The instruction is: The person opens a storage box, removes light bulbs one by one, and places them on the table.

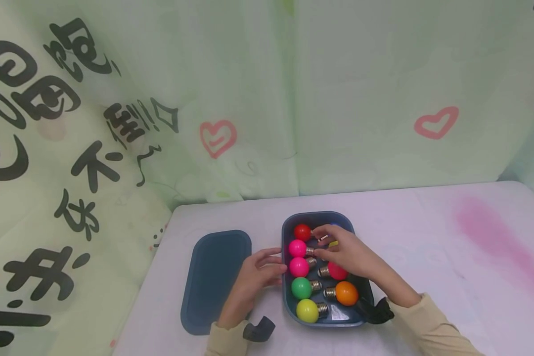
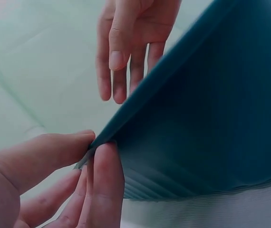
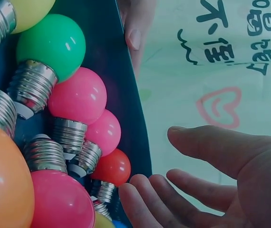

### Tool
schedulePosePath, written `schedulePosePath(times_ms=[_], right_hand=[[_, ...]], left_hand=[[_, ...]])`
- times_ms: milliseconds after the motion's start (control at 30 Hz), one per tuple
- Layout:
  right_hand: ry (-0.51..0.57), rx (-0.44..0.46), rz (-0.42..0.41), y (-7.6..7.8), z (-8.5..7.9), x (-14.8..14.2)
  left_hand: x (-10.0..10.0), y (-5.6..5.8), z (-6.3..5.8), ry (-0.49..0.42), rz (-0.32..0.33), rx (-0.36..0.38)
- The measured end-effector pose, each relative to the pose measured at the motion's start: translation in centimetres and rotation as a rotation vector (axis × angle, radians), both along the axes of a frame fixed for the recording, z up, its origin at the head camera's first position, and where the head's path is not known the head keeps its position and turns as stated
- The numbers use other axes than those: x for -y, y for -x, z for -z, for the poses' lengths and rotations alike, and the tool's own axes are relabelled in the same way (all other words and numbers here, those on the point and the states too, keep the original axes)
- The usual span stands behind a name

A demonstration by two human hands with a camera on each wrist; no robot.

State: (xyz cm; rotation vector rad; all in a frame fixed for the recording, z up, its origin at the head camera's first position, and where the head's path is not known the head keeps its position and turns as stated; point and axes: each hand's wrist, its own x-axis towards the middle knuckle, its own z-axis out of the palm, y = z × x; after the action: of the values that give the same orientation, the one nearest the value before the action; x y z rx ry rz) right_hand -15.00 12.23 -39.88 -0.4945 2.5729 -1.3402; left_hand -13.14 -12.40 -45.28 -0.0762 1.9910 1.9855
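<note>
A dark blue tray [image 1: 320, 322] holds several coloured light bulbs with metal screw bases. Down its left side lie a red bulb [image 3: 111, 167], two pink bulbs [image 1: 297, 248], a green bulb [image 3: 54, 47] and a yellow bulb [image 1: 307, 310]. Opposite them are an orange bulb [image 1: 346, 293] and a reddish-pink bulb [image 3: 62, 199]; others are partly covered. My left hand [image 1: 260, 274] pinches the tray's left rim [image 2: 140, 102] between thumb and fingers. Over the tray's far end hovers my right hand [image 1: 347, 249], thumb apart from the fingers [image 3: 142, 197], with nothing between them.
To the left of the tray, a dark blue lid [image 1: 215, 277] lies flat on the white table [image 1: 427, 257]. A printed pale green curtain [image 1: 360, 99] hangs behind and at the left. Black straps [image 1: 259, 330] sit at both wrists.
</note>
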Motion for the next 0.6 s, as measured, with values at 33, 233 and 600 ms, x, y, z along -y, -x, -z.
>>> schedulePosePath(times_ms=[33, 233, 600], right_hand=[[-0.001, 0.001, 0.0, 0.0, 0.0, 0.0], [0.005, -0.018, -0.008, 0.4, 0.2, 0.0], [0.009, -0.015, -0.024, 1.4, 0.3, 0.4]], left_hand=[[0.0, 0.0, 0.0, 0.002, 0.0, 0.001], [0.0, 0.1, 0.2, -0.001, 0.005, 0.003], [0.0, 0.1, 0.0, -0.004, 0.014, 0.015]])
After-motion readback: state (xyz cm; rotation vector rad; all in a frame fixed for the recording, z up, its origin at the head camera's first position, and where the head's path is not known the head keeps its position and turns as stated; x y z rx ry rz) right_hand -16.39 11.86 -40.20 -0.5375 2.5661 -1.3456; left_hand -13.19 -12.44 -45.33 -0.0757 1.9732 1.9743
